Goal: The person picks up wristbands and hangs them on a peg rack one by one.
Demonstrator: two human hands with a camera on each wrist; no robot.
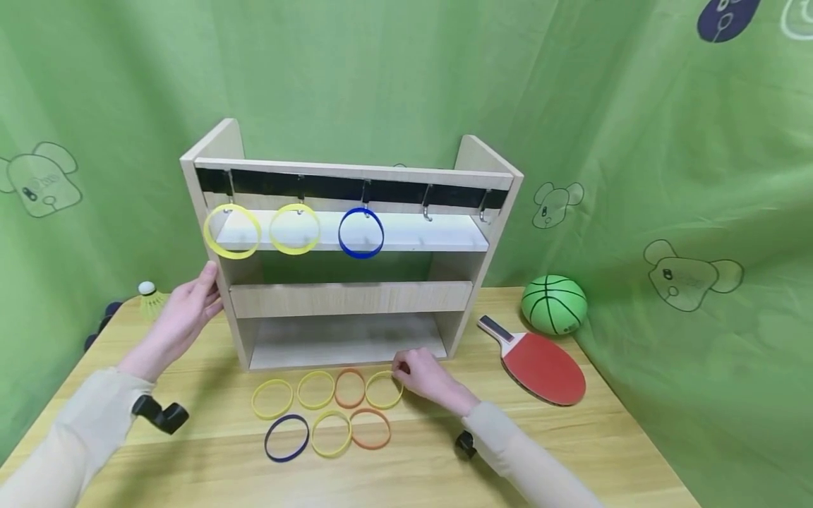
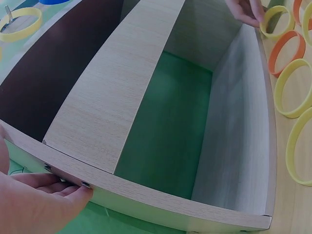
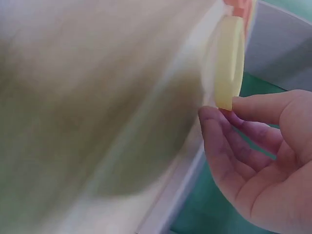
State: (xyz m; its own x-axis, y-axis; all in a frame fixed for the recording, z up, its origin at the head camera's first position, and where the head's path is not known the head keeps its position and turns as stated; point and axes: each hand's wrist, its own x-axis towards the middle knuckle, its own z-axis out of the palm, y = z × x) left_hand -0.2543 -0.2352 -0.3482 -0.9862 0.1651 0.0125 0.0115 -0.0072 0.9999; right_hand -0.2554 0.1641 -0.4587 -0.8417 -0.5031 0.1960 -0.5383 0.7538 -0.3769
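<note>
A wooden rack (image 1: 349, 300) stands on the table, a yellow ring (image 1: 231, 252) on its left hook, another yellow ring (image 1: 294, 250) beside that and a blue ring (image 1: 360, 254) on the middle hook. My left hand (image 1: 184, 314) touches the rack's left side panel; in the left wrist view its fingers (image 2: 73, 192) lie against the outer face. At the rack's front right, my right hand (image 1: 427, 377) pinches the edge of a yellow ring (image 1: 384, 407). The right wrist view shows that ring (image 3: 228, 63) tilted up between thumb and fingertips.
Several more yellow, orange and dark blue rings (image 1: 287, 460) lie before the rack. Two hooks (image 1: 427, 212) at the right hold nothing. A red table tennis bat (image 1: 546, 370) and green ball (image 1: 554, 305) lie to the right. A shuttlecock (image 1: 151, 300) stands at the left.
</note>
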